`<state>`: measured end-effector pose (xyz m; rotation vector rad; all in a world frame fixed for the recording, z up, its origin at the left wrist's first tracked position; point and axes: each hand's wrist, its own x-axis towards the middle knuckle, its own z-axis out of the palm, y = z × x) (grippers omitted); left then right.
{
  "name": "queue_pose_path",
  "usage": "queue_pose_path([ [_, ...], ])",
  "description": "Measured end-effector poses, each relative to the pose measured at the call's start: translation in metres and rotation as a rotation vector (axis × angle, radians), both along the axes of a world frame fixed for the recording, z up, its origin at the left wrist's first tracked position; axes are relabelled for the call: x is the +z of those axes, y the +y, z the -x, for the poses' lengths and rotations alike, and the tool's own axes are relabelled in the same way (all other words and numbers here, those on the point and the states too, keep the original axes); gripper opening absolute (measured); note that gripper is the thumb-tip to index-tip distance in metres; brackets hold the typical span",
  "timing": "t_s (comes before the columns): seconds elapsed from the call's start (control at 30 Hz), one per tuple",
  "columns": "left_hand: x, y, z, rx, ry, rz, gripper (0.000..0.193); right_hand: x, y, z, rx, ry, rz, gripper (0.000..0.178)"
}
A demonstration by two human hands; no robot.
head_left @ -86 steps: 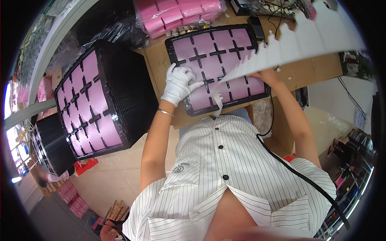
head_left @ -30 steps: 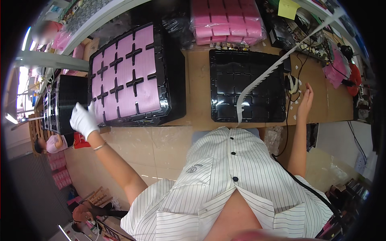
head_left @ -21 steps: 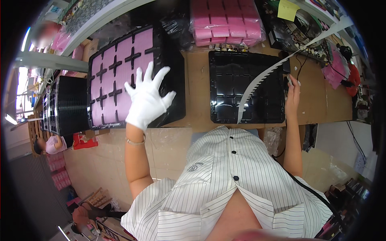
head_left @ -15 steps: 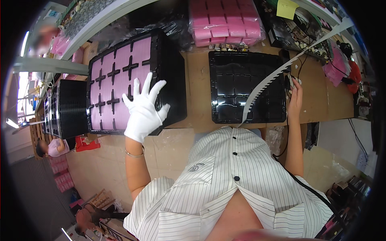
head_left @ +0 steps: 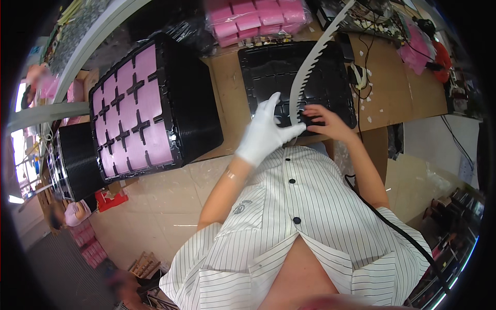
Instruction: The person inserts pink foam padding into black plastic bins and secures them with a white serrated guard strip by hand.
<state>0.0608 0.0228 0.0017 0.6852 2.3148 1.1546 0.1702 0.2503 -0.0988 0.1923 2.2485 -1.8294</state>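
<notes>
My left hand (head_left: 263, 132), in a white glove, is over the near edge of a black compartment tray (head_left: 328, 77). Its thumb and fingers are spread around the lower end of a long white toothed strip (head_left: 305, 72). From the right, my bare right hand (head_left: 330, 124) reaches to the same end, fingers apart and slightly blurred. Whether either hand touches the strip is hard to make out. The strip curves up across the tray, past the top of the view. To the left stands a stack of black trays (head_left: 194, 103) with pink pieces (head_left: 124, 111) in its facing compartments.
Another black tray stack (head_left: 77, 160) stands at the far left. Wrapped pink pieces (head_left: 253, 20) lie behind the tray. On the right are a whitish item with a cable (head_left: 360, 77), white scraps and a red object (head_left: 442, 62). A grey frame bar (head_left: 77, 67) crosses the upper left.
My left hand has left the pink-filled stack and moved right to the strip. My right hand has come left from the whitish item. The camera view has shifted, and the strip now rises more steeply.
</notes>
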Motion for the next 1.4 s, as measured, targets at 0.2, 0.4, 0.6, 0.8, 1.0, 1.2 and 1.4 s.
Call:
queue_pose_path([
  [0.2, -0.08, 0.031, 0.024, 0.279, -0.338, -0.395, 0.019, -0.05, -0.047, 0.013, -0.353, -0.115, 0.317, 0.021],
  [0.4, -0.08, 0.012, 0.039, 0.438, -0.318, -0.432, 0.014, -0.029, -0.076, 0.05, -0.429, 0.055, 0.279, 0.01],
  [0.6, -0.088, -0.001, 0.054, 0.562, -0.33, -0.497, 0.013, -0.018, -0.088, 0.074, -0.481, 0.095, 0.111, 0.014],
  [0.8, -0.087, -0.009, 0.069, 0.613, -0.288, -0.477, 0.014, -0.019, -0.095, 0.097, -0.459, -0.08, 0.124, 0.011],
  [1.0, -0.087, -0.025, 0.091, 0.771, -0.178, -0.505, 0.014, 0.014, -0.091, 0.123, -0.193, 0.93, -0.461, 0.016],
  [1.2, -0.073, -0.024, 0.095, 0.759, -0.186, -0.533, 0.014, -0.092, -0.033, 0.218, -0.423, 0.389, -0.679, 0.01],
  [1.4, -0.071, -0.026, 0.093, 0.755, -0.247, -0.532, 0.015, -0.105, -0.026, 0.241, -0.245, 0.459, -0.999, 0.011],
])
